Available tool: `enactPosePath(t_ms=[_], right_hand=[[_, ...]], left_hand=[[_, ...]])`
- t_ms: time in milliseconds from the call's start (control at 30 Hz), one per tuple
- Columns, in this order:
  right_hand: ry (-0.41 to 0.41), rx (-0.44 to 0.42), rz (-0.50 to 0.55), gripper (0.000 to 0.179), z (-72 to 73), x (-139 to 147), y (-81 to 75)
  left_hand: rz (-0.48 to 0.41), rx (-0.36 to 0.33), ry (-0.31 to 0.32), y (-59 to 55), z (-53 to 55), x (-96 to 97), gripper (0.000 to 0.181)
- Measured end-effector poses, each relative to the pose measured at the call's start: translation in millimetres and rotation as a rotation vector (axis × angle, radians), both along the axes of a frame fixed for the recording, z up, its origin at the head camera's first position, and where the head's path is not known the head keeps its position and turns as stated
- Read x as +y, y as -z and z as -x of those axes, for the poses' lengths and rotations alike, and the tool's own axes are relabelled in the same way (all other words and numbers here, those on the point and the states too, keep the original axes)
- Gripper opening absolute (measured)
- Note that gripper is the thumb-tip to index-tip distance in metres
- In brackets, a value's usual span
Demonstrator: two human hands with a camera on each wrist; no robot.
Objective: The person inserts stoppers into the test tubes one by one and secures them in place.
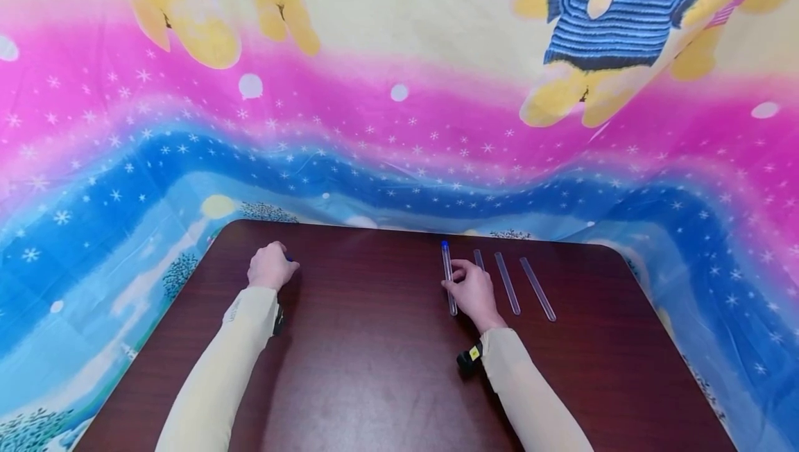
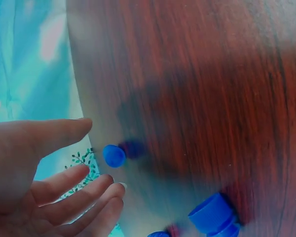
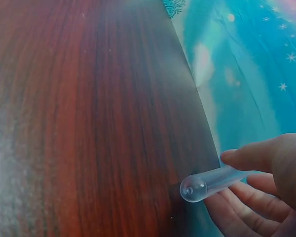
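Note:
My right hand (image 1: 473, 292) is at a clear test tube (image 1: 447, 275) that has a blue cap on its far end. In the right wrist view the thumb lies on top of the test tube (image 3: 212, 183) and fingers curl beneath it, its rounded end pointing out of the hand. At the table's far left, my left hand (image 1: 270, 268) is over some loose blue caps. The left wrist view shows its thumb and fingers spread apart, beside one blue cap (image 2: 114, 156) and touching none visibly. A larger blue cap (image 2: 214, 215) lies farther off, and another blue cap (image 2: 159, 234) is cut by the frame's edge.
Right of the right hand lie three more clear tubes: one tube (image 1: 478, 260) partly hidden by the hand, a middle tube (image 1: 508, 283) and an outer tube (image 1: 538, 289). The dark wooden table (image 1: 362, 341) has rounded far corners. Behind it hangs a printed cloth (image 1: 399, 140).

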State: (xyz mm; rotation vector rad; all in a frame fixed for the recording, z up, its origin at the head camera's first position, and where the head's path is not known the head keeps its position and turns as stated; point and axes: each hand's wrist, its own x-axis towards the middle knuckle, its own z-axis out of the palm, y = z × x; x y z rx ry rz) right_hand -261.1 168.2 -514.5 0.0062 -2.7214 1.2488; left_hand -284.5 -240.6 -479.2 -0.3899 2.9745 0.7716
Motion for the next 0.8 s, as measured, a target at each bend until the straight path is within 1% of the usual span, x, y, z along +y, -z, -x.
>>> enactPosePath(t_ms=[133, 367, 500, 633, 800], right_hand=[[0.013, -0.021, -0.047, 0.046, 1.2, -0.3, 0.3], [0.023, -0.072, -0.064, 0.046, 4.1, -3.7, 5.5], [0.022, -0.071, -0.072, 0.045, 5.5, -5.7, 6.6], [0.026, -0.064, -0.074, 0.045, 6.1, -6.2, 6.4], [0.031, -0.081, -0.075, 0.045, 7.4, -6.1, 6.0]], left_hand=[[0.015, -0.025, -0.004, 2.8, 2.8, 0.8, 0.051], [0.015, -0.030, -0.022, 8.2, 7.1, -1.2, 0.044], [0.018, -0.026, -0.025, 9.4, 8.1, -1.7, 0.040], [0.016, -0.025, -0.021, 10.0, 8.2, -2.9, 0.043], [0.015, -0.027, -0.019, 12.1, 9.2, -5.6, 0.044]])
